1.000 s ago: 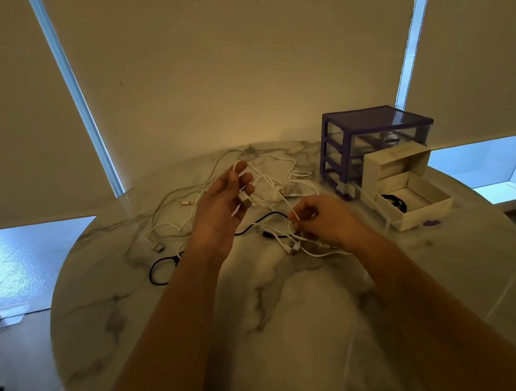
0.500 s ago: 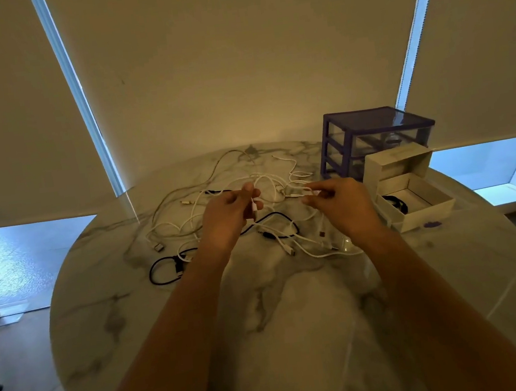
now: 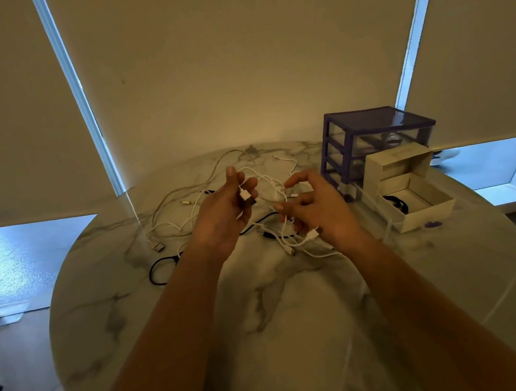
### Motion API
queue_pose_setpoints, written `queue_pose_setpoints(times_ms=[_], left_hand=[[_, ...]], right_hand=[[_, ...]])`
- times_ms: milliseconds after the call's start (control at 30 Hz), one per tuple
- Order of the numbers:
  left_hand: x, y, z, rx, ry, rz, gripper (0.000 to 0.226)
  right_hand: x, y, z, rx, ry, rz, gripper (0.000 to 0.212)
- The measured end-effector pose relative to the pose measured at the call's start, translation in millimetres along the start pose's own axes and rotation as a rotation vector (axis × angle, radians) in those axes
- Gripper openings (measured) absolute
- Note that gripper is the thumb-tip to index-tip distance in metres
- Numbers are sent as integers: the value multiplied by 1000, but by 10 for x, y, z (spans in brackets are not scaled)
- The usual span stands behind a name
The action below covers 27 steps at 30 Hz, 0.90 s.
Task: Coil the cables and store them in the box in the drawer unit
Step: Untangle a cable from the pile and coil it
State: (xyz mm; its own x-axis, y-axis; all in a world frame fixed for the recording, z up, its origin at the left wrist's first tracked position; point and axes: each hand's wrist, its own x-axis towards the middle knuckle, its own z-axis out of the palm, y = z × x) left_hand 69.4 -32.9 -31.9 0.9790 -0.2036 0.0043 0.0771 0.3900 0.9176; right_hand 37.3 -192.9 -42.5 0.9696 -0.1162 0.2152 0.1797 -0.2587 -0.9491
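Note:
A tangle of white cables (image 3: 185, 216) and a black cable (image 3: 159, 271) lies on the round marble table (image 3: 296, 319). My left hand (image 3: 223, 212) is raised over the tangle and pinches a white cable just below its white plug (image 3: 244, 194). My right hand (image 3: 316, 208) hovers beside it with curled fingers hooked round loops of the same white cable. A purple drawer unit (image 3: 372, 140) stands at the right, and in front of it sits an open white box (image 3: 418, 199) with a dark cable inside.
The box's lid (image 3: 397, 160) stands up between the box and the drawer unit. A small purple piece (image 3: 432, 224) lies by the box's front. Blinds cover the windows behind the table. Bare marble stretches toward me.
My left hand rose and turned, bringing the white plug up between its fingertips. My right hand dropped back toward me and its fingers curled into the cable loops.

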Motion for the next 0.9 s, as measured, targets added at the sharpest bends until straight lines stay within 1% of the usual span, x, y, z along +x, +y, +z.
queue_pose_setpoints(times_ms=[67,133,200,300,467,567,667,733,800,900], left_hand=[[12,20,-23,-87,-67,6,24],[16,27,-44,-88,-92,35,23],[5,22,-42,3,-66,83,25],[-13,-3,-15,142,-13,155,24],[-19,-28,3,221,-10,218,25],[17,-57,-15,283,20,259,24],[28,-100,-14,376,6,268,23],[33,-132,1,464,-23,290,25],[28,-156,18,598,-38,322,25],[10,-174,46,711,-74,328,24]], right_hand=[[-9,-2,-7,-6,-65,-12,25],[-29,-29,-2,28,-113,-23,24],[-53,-67,3,64,-127,-34,24],[-88,-110,22,72,-188,-48,19],[-115,-130,50,31,-327,3,21],[-118,-123,72,-7,-367,-6,22],[-131,-130,108,59,-290,-15,13],[-134,-161,99,97,-190,-53,14],[-118,-175,62,98,-89,-130,16],[-81,-161,19,191,-18,-135,20]])
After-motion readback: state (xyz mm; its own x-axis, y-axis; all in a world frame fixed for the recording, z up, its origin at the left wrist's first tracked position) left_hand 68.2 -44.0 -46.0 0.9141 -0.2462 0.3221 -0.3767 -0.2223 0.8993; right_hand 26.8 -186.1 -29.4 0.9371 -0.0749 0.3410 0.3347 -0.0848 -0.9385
